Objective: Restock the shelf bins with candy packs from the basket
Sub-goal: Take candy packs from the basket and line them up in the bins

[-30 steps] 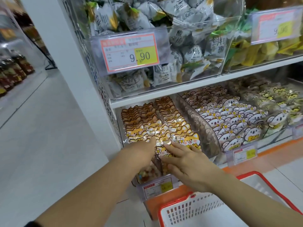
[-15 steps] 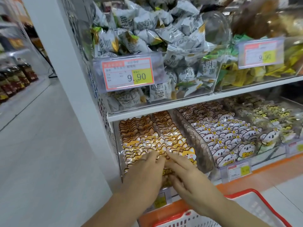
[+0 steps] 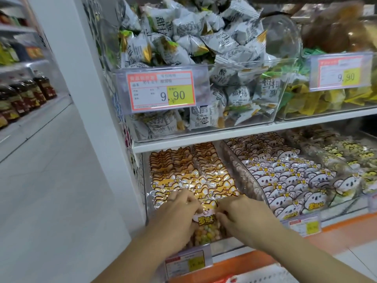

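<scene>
Glossy crinkled candy pack [image 3: 205,219] pinched by left hand [image 3: 175,218], right hand [image 3: 243,217].

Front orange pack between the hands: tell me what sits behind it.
Rows of matching orange packs stand behind the front pack, back under the shelf. The left hand and right hand cover its neighbours.

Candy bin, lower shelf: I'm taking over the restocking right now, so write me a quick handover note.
Left hand and right hand both pinch the front pack in the bottom-left bin.
Done: that bin looks full of rows of packs.
Basket just shows at the bottom edge; contents hidden.
To do: seat this pack, then check the basket for more.
</scene>
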A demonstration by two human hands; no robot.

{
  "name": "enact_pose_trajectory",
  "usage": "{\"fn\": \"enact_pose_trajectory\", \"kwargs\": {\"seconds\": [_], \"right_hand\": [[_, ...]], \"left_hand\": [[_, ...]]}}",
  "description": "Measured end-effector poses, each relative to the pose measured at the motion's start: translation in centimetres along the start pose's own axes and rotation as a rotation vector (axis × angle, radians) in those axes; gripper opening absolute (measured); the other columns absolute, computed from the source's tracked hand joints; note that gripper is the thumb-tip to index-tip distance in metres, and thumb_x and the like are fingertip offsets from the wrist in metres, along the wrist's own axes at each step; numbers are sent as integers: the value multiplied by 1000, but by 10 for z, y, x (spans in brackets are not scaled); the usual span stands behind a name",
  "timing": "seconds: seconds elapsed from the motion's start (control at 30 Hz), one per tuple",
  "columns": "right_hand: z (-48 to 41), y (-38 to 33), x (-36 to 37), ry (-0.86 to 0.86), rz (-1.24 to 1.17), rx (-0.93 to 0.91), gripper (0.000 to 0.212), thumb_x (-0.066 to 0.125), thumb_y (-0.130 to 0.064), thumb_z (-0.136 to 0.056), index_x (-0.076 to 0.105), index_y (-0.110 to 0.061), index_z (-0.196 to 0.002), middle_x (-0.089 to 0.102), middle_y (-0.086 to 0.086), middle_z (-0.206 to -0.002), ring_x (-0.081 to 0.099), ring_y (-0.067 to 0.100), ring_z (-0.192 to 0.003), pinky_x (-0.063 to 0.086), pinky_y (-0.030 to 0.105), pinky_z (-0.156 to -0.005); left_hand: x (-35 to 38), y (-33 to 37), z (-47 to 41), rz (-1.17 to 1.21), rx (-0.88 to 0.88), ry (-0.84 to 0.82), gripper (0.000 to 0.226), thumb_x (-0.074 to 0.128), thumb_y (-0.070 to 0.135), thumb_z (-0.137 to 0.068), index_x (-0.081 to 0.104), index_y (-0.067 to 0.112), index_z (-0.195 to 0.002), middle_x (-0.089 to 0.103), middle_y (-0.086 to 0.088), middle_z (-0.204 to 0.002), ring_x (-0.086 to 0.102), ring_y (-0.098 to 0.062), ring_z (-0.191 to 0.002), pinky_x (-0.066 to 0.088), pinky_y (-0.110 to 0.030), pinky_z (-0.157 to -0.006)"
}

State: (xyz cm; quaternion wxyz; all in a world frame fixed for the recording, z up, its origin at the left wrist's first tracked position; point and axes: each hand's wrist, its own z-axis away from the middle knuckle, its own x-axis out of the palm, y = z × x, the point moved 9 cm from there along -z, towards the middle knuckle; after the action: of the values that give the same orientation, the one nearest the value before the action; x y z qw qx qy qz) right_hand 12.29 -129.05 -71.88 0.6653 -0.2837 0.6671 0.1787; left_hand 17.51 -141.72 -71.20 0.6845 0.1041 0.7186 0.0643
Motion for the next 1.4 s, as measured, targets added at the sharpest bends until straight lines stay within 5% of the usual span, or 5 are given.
{"fn": "enact_pose_trajectory", "kwargs": {"seconds": [0.23, 0.6, 0.87, 1.13, 1.4], "right_hand": [[-98, -48, -2, 151, -100, -209, 48, 37, -29, -91, 56, -28, -135, 51, -1, -145, 46, 25, -132, 38, 45, -109], [-113, -39, 30, -44, 263, -54, 56, 21, -41, -106, 34, -12, -151, 18, 2, -164, 12, 17, -151, -4, 59, -119], [-78, -51, -13, 295, 43, -116, 54, 45, -32, -93, 49, -15, -143, 47, 4, -150, 42, 22, -138, 21, 53, -118], [21, 1, -80, 562, -228, -219, 23, 49, -23, -93, 71, -20, -99, 69, -5, -92, 60, 21, -89, 50, 39, -83], [70, 155, -67, 368, -237, 167, 31, 47, -38, -77, 72, -28, -91, 68, -13, -88, 60, 16, -88, 51, 38, -79]], "left_hand": [[11, -44, -37, -90, -448, -55, 73, 35, 24, -102, -7, 8, -159, -12, -13, -167, -10, -30, -154, -1, -50, -125], [29, -66, -37, -120, -569, -83, 70, 18, 42, -103, -3, 8, -159, -1, -11, -168, -4, -24, -155, -7, -48, -124], [23, -63, -33, -155, -568, -48, 69, 14, 44, -104, -7, 7, -159, -6, -13, -168, -7, -25, -155, -5, -50, -124], [-44, 40, -43, 87, -131, 366, 55, 29, 32, -104, 22, 19, -157, 29, 0, -158, 21, -20, -149, -2, -41, -126], [8, 172, -76, -170, 267, 15, 43, 42, 62, -96, 65, 31, -116, 58, 9, -117, 41, -16, -131, -21, -58, -116]]}}
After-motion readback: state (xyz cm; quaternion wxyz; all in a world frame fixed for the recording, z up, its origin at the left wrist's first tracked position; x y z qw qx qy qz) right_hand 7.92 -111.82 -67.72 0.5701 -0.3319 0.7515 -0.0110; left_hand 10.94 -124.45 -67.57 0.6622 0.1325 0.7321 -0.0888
